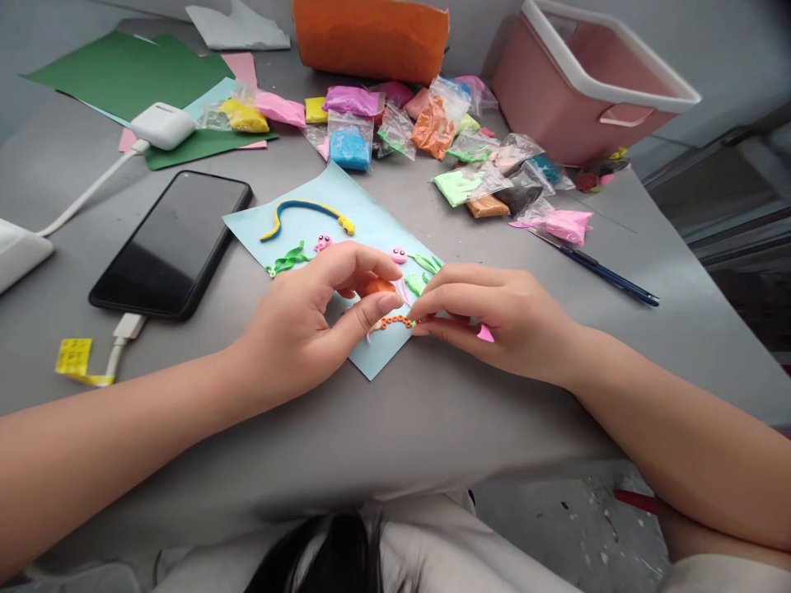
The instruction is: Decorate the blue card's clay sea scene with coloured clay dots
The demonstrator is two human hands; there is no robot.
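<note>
On a light blue paper (pixel 372 357) lies a clay picture, with a blue and yellow clay snake (pixel 302 204), two pink clay figures with eyes (pixel 399 255) and green clay plants (pixel 290 259). My left hand (pixel 327 309) curls over the paper, an orange clay lump (pixel 379 287) between its thumb and fingers. Fingertips pressed together, my right hand (pixel 488 309) touches the right end of a row of small orange clay rings (pixel 395 321). A pink flared end (pixel 485 333) sticks out under its palm; the rest of that thing is hidden by the fingers.
Several bags of coloured clay (pixel 351 148) lie along the back, before an orange box (pixel 371 41) and a pink basket (pixel 556 99). At left are a phone (pixel 173 243) on a cable, a white charger (pixel 161 125) and green paper sheets (pixel 124 74). A dark blue pen (pixel 609 276) lies right.
</note>
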